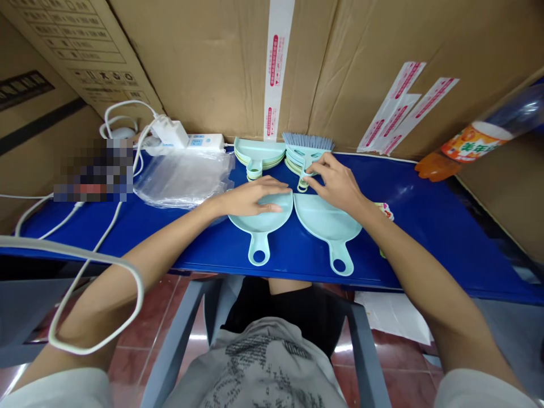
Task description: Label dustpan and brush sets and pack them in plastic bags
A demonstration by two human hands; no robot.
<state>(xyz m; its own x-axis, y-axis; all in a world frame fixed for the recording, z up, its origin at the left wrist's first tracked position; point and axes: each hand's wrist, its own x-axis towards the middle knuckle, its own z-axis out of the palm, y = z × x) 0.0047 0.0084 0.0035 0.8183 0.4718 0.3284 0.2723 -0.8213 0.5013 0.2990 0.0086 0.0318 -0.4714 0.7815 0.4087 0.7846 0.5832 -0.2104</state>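
Observation:
Two light-blue dustpans lie side by side near the front of the table, handles toward me: a left dustpan (pixel 259 225) and a right dustpan (pixel 327 220). My left hand (pixel 260 196) rests over the left one, its fingers stretched out and apart from the thumb. Behind the right dustpan, my right hand (pixel 338 182) pinches the handle of a light-blue hand brush (pixel 306 152) with grey bristles. That brush is on top of a pile of brushes, bristles toward the cardboard. Left of it stands a stack of dustpans (pixel 260 148) in light blue and pale green.
Clear plastic bags (pixel 182 175) lie to the left, before a white power strip (pixel 206 141) and looping white cables. A cardboard wall (pixel 340 68) closes off the back. At the right a bottle of orange drink (pixel 476 139) leans over the blue table (pixel 446 238).

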